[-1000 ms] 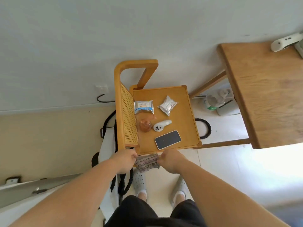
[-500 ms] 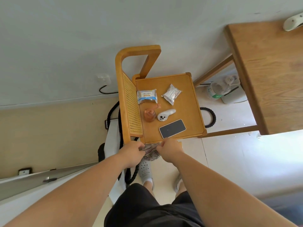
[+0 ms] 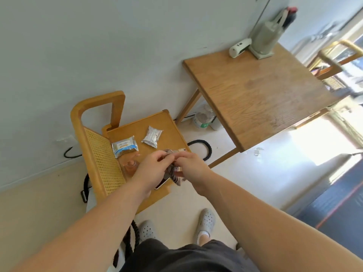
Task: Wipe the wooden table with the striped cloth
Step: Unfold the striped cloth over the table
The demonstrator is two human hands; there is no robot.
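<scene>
Both hands, left (image 3: 152, 169) and right (image 3: 191, 166), gripped a bunched striped cloth (image 3: 172, 172) above a chair (image 3: 98, 154), well apart from the wooden table (image 3: 255, 91).

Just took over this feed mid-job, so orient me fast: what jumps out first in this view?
Centre frame, the left hand and right hand bunch the striped cloth between them, above the near edge of a chair seat that carries two foil packets. To the right against the wall stands the wooden table, bare except for a white handheld device and a grey bag at its far edge.
</scene>
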